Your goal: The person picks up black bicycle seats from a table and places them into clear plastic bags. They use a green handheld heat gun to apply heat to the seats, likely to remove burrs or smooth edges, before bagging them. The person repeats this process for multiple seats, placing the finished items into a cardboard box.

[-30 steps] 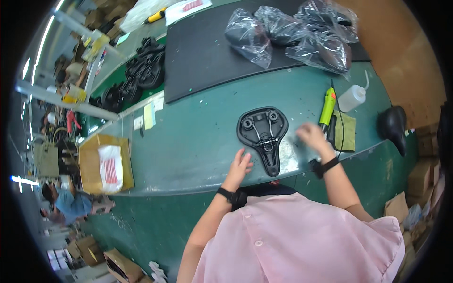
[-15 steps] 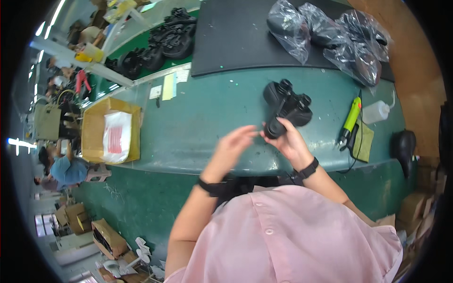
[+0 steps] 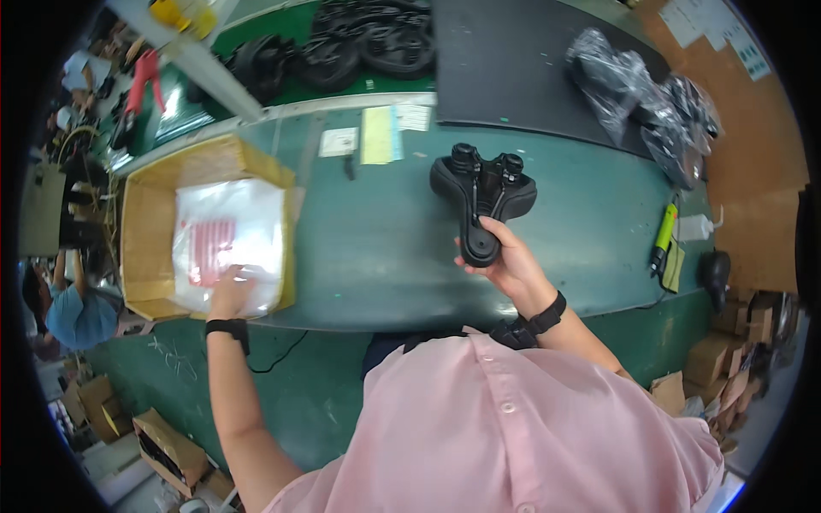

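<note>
A black bicycle saddle [image 3: 481, 201] is held underside up over the green bench, with its rails and two rear springs showing. My right hand [image 3: 513, 263] is closed round its narrow nose, thumb on the underside. On the left, my left hand [image 3: 229, 295] reaches over the near side of a yellow box [image 3: 141, 222]. It touches the stack of clear plastic bags [image 3: 265, 214] with red print inside. Blur smears its fingers, so whether they grip a bag does not show.
More saddles [image 3: 398, 51] lie at the far left, with bagged saddles [image 3: 611, 77] on and beside a black mat [image 3: 513, 68]. At right are a green electric screwdriver [image 3: 664, 231], a white squeeze bottle [image 3: 694, 227] and another saddle [image 3: 715, 274]. Paper slips [image 3: 376, 137] lie near the back.
My left hand has moved away from the saddle, leftward onto the bags in the yellow box. My right hand has kept the saddle and turned it so its nose points toward me. The view has shifted left.
</note>
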The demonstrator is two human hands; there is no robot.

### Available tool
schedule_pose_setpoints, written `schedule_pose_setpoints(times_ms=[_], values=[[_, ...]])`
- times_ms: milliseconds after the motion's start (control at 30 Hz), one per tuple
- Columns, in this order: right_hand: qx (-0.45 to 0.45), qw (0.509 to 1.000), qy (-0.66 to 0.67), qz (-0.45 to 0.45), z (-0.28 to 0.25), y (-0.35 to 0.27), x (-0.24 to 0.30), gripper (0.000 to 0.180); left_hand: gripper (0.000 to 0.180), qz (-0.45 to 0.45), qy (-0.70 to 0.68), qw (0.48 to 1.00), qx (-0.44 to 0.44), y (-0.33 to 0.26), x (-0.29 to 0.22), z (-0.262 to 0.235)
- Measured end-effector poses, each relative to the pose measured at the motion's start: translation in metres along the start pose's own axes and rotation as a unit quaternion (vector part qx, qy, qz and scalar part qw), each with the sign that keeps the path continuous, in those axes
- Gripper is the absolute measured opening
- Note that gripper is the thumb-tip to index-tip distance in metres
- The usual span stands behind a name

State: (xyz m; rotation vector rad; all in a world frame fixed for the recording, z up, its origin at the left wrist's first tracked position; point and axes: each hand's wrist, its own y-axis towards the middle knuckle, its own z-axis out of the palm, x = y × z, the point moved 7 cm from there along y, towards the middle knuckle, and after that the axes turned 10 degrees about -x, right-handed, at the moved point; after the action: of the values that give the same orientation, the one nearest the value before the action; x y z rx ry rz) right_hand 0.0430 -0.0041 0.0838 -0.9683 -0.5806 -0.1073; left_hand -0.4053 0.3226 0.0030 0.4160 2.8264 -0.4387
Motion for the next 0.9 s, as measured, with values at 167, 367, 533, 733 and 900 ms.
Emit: schedule_pose_setpoints(times_ms=[167, 367, 533, 733, 900], values=[[-0.037, 0.991, -0.125, -0.034, 0.020, 0.018, -0.043, 0.051, 0.053, 0.036, -0.056, 0.997, -0.026, -0.008, -0.014, -0.018], [-0.019, 0.930, -0.302, -0.211, -0.022, 0.044, -0.050, 0.077, 0.051, 0.143, -0.075, 0.987, -0.025, -0.031, -0.063, -0.025], [0.032, 0.974, -0.223, -0.003, -0.011, 0.039, -0.054, 0.070, 0.058, 0.123, -0.069, 0.983, 0.114, -0.047, -0.096, -0.026], [0.022, 0.980, -0.164, 0.110, -0.053, 0.071, -0.104, 0.034, 0.043, 0.193, -0.190, 0.949, 0.163, -0.048, -0.084, -0.014], [0.022, 0.975, -0.196, 0.102, -0.056, 0.070, -0.097, 0.033, 0.027, 0.184, -0.147, 0.964, 0.122, -0.035, -0.075, -0.021]])
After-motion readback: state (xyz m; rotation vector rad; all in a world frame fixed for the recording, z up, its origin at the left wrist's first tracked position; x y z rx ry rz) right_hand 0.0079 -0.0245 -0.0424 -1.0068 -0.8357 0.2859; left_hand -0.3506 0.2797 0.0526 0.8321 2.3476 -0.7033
